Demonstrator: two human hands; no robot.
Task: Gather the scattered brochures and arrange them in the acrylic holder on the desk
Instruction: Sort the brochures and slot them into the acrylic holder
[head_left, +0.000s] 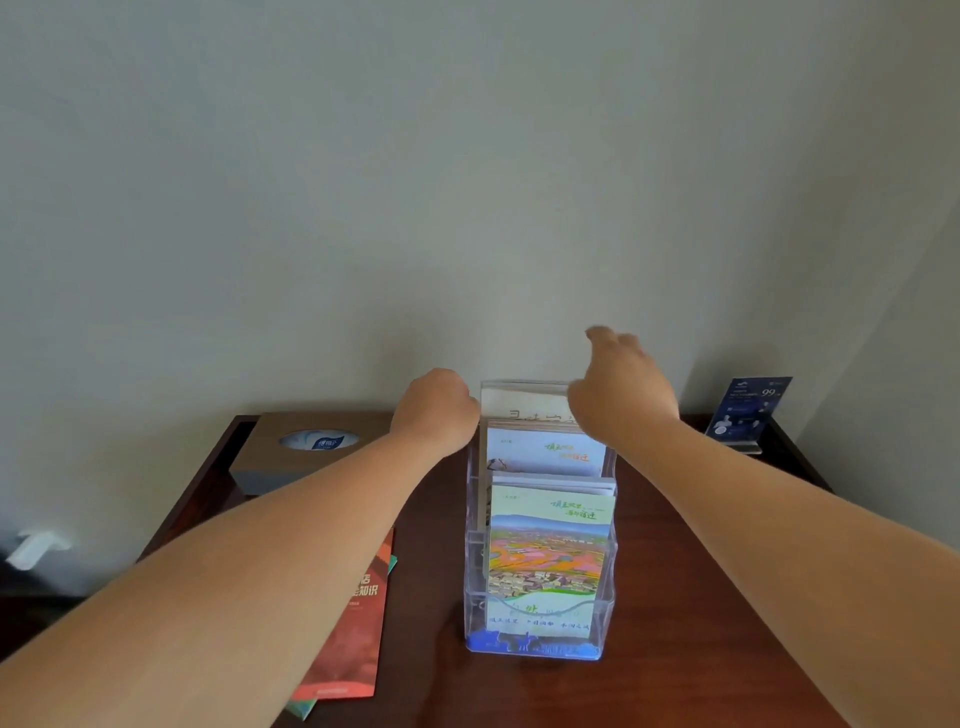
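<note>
The clear acrylic holder (540, 647) stands on the dark wooden desk (675, 597). Its front pocket holds a brochure with a colourful landscape (548, 545), the middle pocket a pale one (545, 457), and the back pocket a white one (519, 402). My left hand (434, 410) is against the holder's upper left edge, its fingers curled out of sight. My right hand (623, 384) hovers at the top right rim, fingers loosely spread, thumb near the rim. A red brochure (353, 623) lies flat on the desk to the left, partly under my left forearm, with a teal one (304, 709) beneath it.
A brown tissue box (311, 441) sits at the desk's back left corner. At the back right stands a small blue sign card (748, 410). A pale wall rises directly behind the desk. The desk's left edge drops to a dark floor.
</note>
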